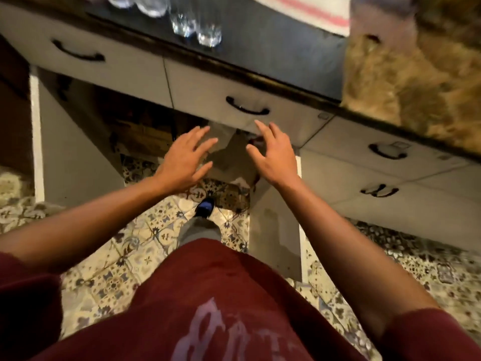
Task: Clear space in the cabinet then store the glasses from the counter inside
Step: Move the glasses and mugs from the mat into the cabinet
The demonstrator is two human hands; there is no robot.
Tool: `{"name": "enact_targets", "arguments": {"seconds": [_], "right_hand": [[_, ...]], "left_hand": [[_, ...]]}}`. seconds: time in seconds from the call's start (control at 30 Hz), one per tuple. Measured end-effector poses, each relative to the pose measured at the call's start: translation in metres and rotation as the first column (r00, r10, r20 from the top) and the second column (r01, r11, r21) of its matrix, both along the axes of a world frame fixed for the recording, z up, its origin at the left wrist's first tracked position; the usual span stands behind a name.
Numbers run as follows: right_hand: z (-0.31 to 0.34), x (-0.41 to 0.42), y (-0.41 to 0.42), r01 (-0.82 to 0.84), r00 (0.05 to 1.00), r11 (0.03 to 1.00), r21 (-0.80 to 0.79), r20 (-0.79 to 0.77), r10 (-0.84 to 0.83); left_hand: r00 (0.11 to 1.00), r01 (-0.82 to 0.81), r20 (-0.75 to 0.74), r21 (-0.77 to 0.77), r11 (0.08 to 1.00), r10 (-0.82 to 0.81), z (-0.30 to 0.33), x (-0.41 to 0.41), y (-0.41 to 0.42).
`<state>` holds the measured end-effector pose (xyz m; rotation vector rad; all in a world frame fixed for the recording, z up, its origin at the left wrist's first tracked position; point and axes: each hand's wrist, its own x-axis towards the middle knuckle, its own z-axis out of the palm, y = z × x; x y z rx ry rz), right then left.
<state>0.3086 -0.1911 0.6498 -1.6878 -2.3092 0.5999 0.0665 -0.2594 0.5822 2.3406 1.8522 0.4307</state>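
A: Where are your hands right now?

B: Both are stretched out toward the open cabinet (145, 131) under the desk (273, 56). Your left hand (182, 160) has its fingers (200, 134) spread and straight, gripping nothing. Your right hand (273, 155) is the same, fingers (263, 128) loosely fanned, nothing in them.

A: What lies between your fingers?

B: A grey-brown bag or wrapped bundle (229, 157) sits just beyond and between the two sets of fingers, at the cabinet mouth. Whether your fingertips touch it, I cannot tell; the picture is blurred.

A: And the glasses?

B: The glasses (195, 24) stand on the dark desk, well above and beyond your left fingers, in a close cluster near the front edge. A white cloth with a red stripe (307, 9) lies farther along, beyond your right fingers.

A: Anything close to your right fingers?

B: A drawer handle (247, 106) is just past their tips. The cabinet doors (75, 147) stand open on either side of your hands, above the patterned floor (130, 256).
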Motion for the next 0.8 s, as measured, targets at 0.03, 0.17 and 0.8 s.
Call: {"name": "enact_targets", "arguments": {"seconds": [0.03, 0.17, 0.8], "right_hand": [[0.011, -0.003, 0.0, -0.008, 1.0, 0.999, 0.031, 0.0, 0.008], [0.044, -0.009, -0.001, -0.032, 0.999, 0.987, 0.155, 0.003, 0.032], [0.161, -0.087, 0.019, 0.031, 0.991, 0.925, 0.379, -0.131, 0.02]], "left_hand": [[1.0, -0.005, 0.004, 0.024, 1.0, 0.005, 0.007, -0.004, 0.002], [0.999, -0.035, -0.017, 0.103, 0.994, 0.037, 0.042, -0.018, 0.015], [0.99, -0.092, 0.132, 0.392, 0.915, 0.043, 0.169, -0.085, 0.079]]}}
